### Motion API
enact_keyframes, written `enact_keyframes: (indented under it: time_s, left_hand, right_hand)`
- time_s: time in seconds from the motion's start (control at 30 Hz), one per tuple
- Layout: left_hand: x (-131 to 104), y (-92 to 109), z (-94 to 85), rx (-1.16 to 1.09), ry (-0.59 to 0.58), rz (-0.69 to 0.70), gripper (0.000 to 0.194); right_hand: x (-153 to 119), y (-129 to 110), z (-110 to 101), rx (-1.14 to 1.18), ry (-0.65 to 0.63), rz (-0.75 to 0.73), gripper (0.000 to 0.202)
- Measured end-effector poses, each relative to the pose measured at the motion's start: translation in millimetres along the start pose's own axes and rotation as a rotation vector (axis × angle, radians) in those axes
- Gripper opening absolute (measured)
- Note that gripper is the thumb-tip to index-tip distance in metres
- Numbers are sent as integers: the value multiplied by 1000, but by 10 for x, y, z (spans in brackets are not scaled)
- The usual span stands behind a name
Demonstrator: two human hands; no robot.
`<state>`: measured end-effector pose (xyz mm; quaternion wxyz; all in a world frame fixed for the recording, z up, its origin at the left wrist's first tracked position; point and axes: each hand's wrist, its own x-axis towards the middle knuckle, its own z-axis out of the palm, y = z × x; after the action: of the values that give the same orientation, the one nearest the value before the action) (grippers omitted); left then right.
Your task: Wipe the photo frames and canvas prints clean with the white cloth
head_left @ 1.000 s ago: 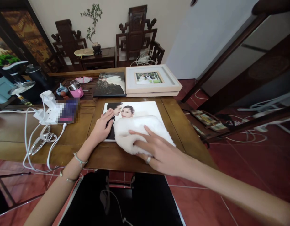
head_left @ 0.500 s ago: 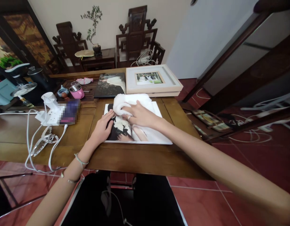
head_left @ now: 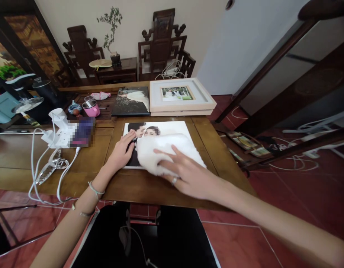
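A photo panel showing two people lies flat on the wooden table in front of me. My left hand rests on its left edge, fingers stretched out over the picture. In my right hand is a folded white cloth, gripped at its near side. The cloth lies over the lower right part of the panel and hides much of the picture. Some of my right fingers are tucked into its folds.
Behind the panel are a dark photo panel and a stacked white picture frame. To the left stand a pink mug, a white power strip with cables and a clear hair claw. The table ends close to my legs.
My right hand has drawn the white cloth toward me and to the right, from the panel's top to its lower part. The pictured heads now show. My left hand stays put.
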<state>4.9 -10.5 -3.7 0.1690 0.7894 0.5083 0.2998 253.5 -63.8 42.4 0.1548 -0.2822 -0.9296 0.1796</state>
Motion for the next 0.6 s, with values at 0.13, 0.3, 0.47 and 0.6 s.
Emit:
enact_keyframes:
  time_s: [0.13, 0.3, 0.47, 0.6]
  left_hand:
    - [0, 38, -21, -32, 43, 9, 43]
    - [-18, 84, -66, -117, 176, 57, 48]
    - [-24, 30, -60, -198, 233, 80, 55]
    - [-23, -21, -30, -205, 220, 112, 63]
  right_hand:
    - [446, 373, -88, -54, 61, 126, 28]
    - [872, 474, -92, -40, 37, 133, 29]
    - [759, 196, 32, -31, -109, -78, 23]
    - [419, -30, 80, 48, -154, -200, 29]
